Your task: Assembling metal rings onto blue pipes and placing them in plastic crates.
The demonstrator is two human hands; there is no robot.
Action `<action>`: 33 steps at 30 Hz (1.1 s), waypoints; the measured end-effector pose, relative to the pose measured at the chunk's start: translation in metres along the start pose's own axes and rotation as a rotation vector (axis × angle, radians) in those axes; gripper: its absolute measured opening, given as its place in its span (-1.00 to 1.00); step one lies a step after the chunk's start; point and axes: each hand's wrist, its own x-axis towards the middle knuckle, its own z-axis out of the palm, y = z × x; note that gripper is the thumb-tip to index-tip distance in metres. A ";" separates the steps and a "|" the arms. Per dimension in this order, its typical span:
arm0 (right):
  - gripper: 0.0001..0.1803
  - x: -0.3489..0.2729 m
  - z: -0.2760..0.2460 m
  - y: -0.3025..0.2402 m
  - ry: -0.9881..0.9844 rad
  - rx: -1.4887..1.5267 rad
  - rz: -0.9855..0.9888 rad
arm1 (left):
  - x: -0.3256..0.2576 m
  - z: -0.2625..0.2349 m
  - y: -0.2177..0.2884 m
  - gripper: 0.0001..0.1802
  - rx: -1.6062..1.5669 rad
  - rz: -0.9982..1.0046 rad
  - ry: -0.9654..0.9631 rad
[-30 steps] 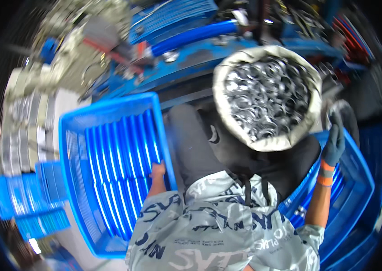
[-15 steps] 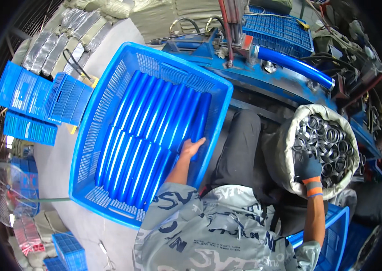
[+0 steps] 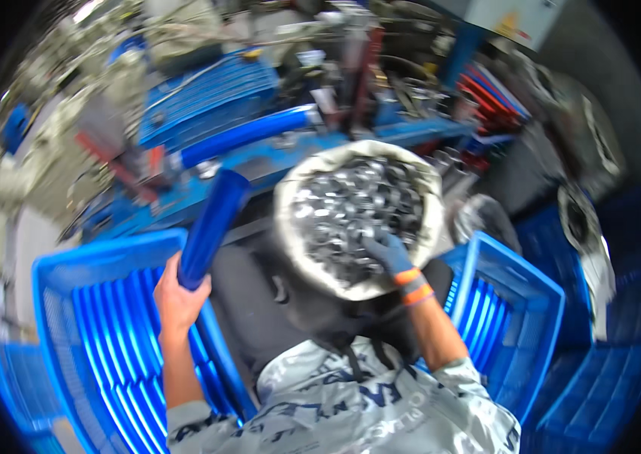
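Observation:
My bare left hand (image 3: 182,295) is wrapped round the lower end of a shiny blue tube (image 3: 215,223), which tilts up and to the right. In a dark glove with an orange-striped cuff, my right hand (image 3: 392,256) reaches into a whitish cloth sack (image 3: 285,216). Its fingertips touch the metal rings (image 3: 366,185) heaped there; blur hides whether one is gripped. Below my left hand, a blue crate (image 3: 108,247) holds rows of similar blue tubes (image 3: 104,325).
Another blue crate (image 3: 530,270) with tubes stands at the right. Beyond the sack, a blue machine bench (image 3: 411,130) runs across, with a blue tube (image 3: 244,137) mounted on it. A flat blue crate (image 3: 210,94) lies behind. A grey cabinet (image 3: 513,19) hangs at top right.
My left hand has lifted a tube out of the left crate. The view has swung right, towards the sack. My right hand stays in the sack among the rings.

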 end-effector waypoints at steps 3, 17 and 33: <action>-0.51 -0.013 -0.009 0.019 -0.068 0.591 -0.008 | 0.006 0.015 0.070 -0.35 0.073 0.242 -0.261; -0.11 -0.063 0.026 -0.065 -0.095 0.401 -0.229 | 0.008 0.014 0.110 -0.39 0.210 0.444 -0.508; -0.35 -0.033 0.003 -0.036 0.017 0.371 -0.317 | -0.005 0.041 0.107 -0.28 0.165 0.408 -0.471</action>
